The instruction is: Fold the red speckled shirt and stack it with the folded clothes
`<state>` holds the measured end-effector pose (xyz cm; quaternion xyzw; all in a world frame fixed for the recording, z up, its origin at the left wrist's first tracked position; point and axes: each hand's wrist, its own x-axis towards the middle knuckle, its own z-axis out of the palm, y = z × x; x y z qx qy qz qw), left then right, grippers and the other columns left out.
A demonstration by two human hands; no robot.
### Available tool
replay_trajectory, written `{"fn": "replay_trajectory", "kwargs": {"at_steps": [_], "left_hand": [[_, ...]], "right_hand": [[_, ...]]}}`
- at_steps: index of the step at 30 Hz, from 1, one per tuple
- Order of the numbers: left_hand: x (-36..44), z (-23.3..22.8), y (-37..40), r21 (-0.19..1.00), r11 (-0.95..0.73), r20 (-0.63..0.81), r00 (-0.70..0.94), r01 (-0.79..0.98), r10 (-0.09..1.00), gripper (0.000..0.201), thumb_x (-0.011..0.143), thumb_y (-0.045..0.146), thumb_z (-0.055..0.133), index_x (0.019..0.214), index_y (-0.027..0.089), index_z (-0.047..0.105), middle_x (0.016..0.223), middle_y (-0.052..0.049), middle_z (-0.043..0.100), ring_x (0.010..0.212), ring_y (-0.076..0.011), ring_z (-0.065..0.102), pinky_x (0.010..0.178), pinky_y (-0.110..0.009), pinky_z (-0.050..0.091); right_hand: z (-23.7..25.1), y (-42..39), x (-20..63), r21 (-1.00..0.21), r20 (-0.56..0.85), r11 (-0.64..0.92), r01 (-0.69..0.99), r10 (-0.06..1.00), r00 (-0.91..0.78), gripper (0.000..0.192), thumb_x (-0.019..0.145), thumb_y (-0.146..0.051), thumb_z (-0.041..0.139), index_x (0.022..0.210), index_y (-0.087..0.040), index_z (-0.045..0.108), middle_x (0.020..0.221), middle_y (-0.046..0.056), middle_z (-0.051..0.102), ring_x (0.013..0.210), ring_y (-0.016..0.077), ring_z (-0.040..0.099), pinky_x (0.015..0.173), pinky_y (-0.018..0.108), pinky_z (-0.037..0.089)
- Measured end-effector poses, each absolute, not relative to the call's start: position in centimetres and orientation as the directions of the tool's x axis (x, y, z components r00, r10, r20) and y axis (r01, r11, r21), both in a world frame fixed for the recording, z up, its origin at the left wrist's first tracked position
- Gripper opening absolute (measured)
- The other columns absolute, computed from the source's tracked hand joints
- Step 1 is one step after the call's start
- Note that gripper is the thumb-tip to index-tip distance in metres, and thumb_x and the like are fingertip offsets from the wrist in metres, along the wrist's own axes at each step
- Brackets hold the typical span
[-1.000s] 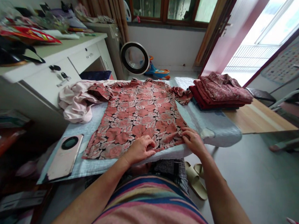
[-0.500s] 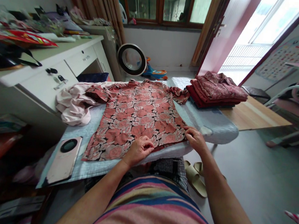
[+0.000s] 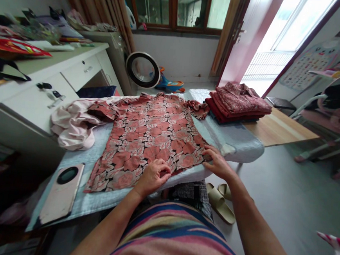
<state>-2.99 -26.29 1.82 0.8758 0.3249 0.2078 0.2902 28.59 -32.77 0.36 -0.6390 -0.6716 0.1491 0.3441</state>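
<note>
A floral short-sleeved blouse, rust-red with black and beige, lies spread flat on a cloth-covered ironing board. Its hem faces me. My left hand is closed at the middle of that hem, thumb and fingertips pinching the fabric edge. At the right hem corner rests my right hand, fingers stretched out over the cloth and thumb apart from them. To the left, a crumpled pale pink cloth touches the blouse's sleeve. A phone lies on the board's near left part.
Folded red garments are stacked on the board's far right, beside a wooden board. A white desk with clutter stands left. Slippers lie on the floor below. A round fan-like object stands behind.
My right hand has loosened from a pinch at the hem corner, its fingers now spread. My left hand stays at the hem. The view has shifted slightly to the right.
</note>
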Motion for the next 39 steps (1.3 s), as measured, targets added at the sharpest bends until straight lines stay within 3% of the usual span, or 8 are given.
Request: {"fn": "replay_trajectory", "kwargs": {"at_steps": [3,8,16,24,29,34,39], "left_hand": [[-3.0,1.8,-26.3,0.638,-0.622,0.167,0.707,0.454,0.687,0.008,0.085,0.024,0.063,0.080,0.021,0.069,0.090,-0.004,0.064,0.090,-0.0194,0.058,0.081,-0.032,0.044],[-3.1,2.0,-26.3,0.642,-0.627,0.170,0.716,0.441,0.677,0.010,0.085,0.025,0.062,0.079,0.021,0.069,0.088,-0.004,0.064,0.089,-0.0192,0.057,0.081,-0.032,0.043],[-3.1,2.3,-26.3,0.647,-0.626,0.166,0.721,0.435,0.672,0.011,0.085,0.025,0.062,0.078,0.021,0.069,0.087,-0.004,0.066,0.089,-0.0199,0.058,0.081,-0.032,0.043],[-3.1,2.2,-26.3,0.630,-0.645,0.161,0.740,0.432,0.653,0.006,0.082,0.021,0.065,0.079,0.022,0.070,0.089,-0.003,0.066,0.089,-0.0191,0.058,0.082,-0.032,0.041],[-3.1,2.4,-26.3,0.621,-0.645,0.151,0.740,0.445,0.656,0.006,0.082,0.021,0.065,0.079,0.022,0.071,0.089,-0.003,0.066,0.090,-0.0199,0.058,0.082,-0.032,0.041],[-3.1,2.4,-26.3,0.619,-0.645,0.152,0.738,0.447,0.658,0.006,0.082,0.024,0.065,0.079,0.022,0.070,0.089,-0.003,0.066,0.090,-0.0200,0.058,0.082,-0.033,0.041],[-3.1,2.2,-26.3,0.621,-0.645,0.157,0.735,0.445,0.659,0.007,0.083,0.025,0.064,0.080,0.023,0.070,0.089,-0.003,0.066,0.089,-0.0202,0.058,0.081,-0.033,0.041]], "right_hand": [[0.2,-32.7,28.8,-0.642,0.245,0.112,0.759,0.967,0.064,0.014,0.075,-0.017,0.058,0.084,-0.020,0.069,0.133,0.013,0.058,0.128,0.0275,0.052,0.109,0.045,0.039],[0.3,-32.7,29.2,-0.661,0.285,0.118,0.741,0.953,0.103,0.020,0.079,-0.014,0.052,0.080,-0.021,0.071,0.125,0.011,0.063,0.119,0.0242,0.059,0.105,0.042,0.043],[-0.1,-32.8,29.6,-0.540,0.336,0.083,0.838,0.934,0.124,0.024,0.072,-0.008,0.053,0.071,-0.022,0.072,0.121,0.009,0.065,0.128,0.0293,0.049,0.109,0.050,0.038],[0.9,-33.2,29.6,-0.442,0.338,0.028,0.896,0.931,0.138,0.025,0.072,-0.008,0.050,0.069,-0.020,0.071,0.120,0.011,0.065,0.118,0.0277,0.055,0.104,0.044,0.041],[1.8,-33.2,29.4,-0.370,0.369,-0.055,0.927,0.907,0.202,0.025,0.081,-0.012,0.048,0.084,-0.020,0.071,0.109,0.010,0.070,0.104,0.0246,0.060,0.099,0.039,0.042],[2.1,-33.5,29.5,-0.267,0.250,-0.169,0.949,0.939,0.238,0.023,0.085,-0.016,0.050,0.079,-0.021,0.071,0.093,0.010,0.072,0.091,0.0233,0.063,0.087,0.033,0.044],[2.7,-32.8,29.7,-0.258,0.283,-0.230,0.938,0.911,0.301,0.019,0.087,-0.021,0.051,0.087,-0.024,0.071,0.095,0.007,0.072,0.086,0.0206,0.064,0.075,0.029,0.045]]}}
